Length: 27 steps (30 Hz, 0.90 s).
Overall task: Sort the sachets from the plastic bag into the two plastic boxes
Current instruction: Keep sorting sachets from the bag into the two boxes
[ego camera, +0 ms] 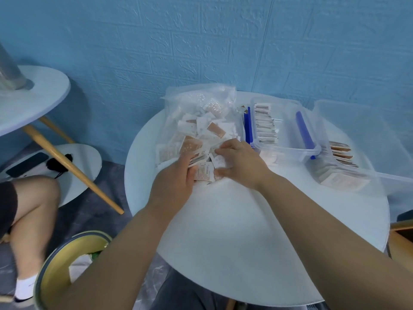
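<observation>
My left hand [176, 177] is curled round a small bundle of sachets [202, 172] at the near mouth of the plastic bag [196, 101], which lies at the far left of the round white table [223, 224], still well filled. My right hand [241, 163] sits just beside the left, fingers bent over the same heap; I cannot tell whether it holds one. To the right stands the blue-latched box [290, 133] with a row along its left wall, and farther right the second box [368, 135] with another row.
</observation>
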### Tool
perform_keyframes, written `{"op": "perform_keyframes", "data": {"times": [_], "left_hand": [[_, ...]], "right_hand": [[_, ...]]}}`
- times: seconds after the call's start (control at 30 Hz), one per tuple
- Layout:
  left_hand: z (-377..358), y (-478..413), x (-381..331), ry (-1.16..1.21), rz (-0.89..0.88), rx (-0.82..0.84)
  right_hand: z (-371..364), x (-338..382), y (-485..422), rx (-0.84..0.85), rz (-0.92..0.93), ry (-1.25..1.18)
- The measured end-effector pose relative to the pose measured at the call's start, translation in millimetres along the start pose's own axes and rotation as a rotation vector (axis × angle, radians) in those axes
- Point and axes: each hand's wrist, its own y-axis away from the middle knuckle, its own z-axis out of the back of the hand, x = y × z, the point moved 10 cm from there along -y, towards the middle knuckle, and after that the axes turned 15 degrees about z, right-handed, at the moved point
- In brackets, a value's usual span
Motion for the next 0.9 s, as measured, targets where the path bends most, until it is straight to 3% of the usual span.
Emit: {"op": "perform_keyframes", "data": {"times": [0.2, 0.43, 0.53, 0.63, 0.73, 0.9], "left_hand": [[9, 5, 14, 0.362, 0.185, -0.127], [-1, 7, 11, 0.431, 0.214, -0.106], [0, 8, 5, 0.510, 0.234, -0.102], [-8, 11, -2, 0.598, 0.253, -0.055], [-24, 15, -14, 0.576, 0.254, 0.028], [-66, 34, -62, 0.533, 0.131, 0.326]], "right_hand": [[0, 0, 3, -0.026, 0.022, -0.030], [33, 11, 23, -0.308, 0.124, -0.043], [45, 0, 39, -0.443, 0.020, -0.166], [47, -26, 67, -0.610, -0.217, -0.547], [39, -31, 90, -0.585, -0.318, -0.856], [52, -24, 123, -0.538, -0.204, -0.595]]}}
